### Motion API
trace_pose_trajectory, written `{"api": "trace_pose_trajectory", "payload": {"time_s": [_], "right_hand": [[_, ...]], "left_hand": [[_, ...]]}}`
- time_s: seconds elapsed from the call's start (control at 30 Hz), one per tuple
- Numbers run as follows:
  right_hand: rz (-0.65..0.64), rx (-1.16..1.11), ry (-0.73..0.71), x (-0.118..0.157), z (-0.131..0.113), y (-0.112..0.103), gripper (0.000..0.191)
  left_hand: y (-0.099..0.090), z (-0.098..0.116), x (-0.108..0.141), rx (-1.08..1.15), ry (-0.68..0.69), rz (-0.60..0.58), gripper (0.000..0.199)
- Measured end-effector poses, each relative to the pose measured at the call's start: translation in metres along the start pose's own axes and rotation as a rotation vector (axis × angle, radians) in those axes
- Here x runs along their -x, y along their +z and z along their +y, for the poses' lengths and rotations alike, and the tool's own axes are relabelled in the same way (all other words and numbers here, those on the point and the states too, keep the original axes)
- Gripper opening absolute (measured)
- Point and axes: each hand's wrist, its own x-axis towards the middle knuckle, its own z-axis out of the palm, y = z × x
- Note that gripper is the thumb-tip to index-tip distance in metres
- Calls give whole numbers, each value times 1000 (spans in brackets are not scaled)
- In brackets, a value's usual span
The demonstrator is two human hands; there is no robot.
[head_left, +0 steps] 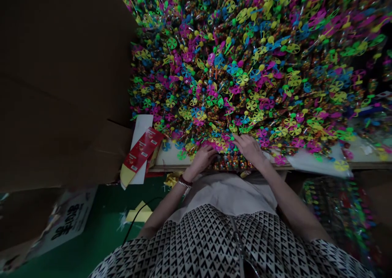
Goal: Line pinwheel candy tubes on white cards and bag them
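Right now my left fingers [208,154] and right fingers [241,141] rest half-curled against the near edge of the pinwheel heap [214,78]. I cannot tell whether they hold anything.

Heaped pinwheel tubes [214,78] blocking ahead, cardboard sheet [61,86] walling the left

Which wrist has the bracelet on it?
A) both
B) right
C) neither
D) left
D. The bracelet sits just behind the left hand; none shows behind the right hand.
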Motion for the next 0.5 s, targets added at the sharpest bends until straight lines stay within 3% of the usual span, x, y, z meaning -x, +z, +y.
{"api": "trace_pose_trajectory", "payload": {"time_s": [0.13,0.23,0.5], "right_hand": [[34,-214,169,17,-40,6,33],[4,-231,245,15,-63,16,27],[-156,-104,313,-13,-83,15,28]], "left_hand": [[1,2,-1,18,5,2,23],[0,3,-1,35,15,-2,23],[-1,4,0,22,1,-5,25]]}}
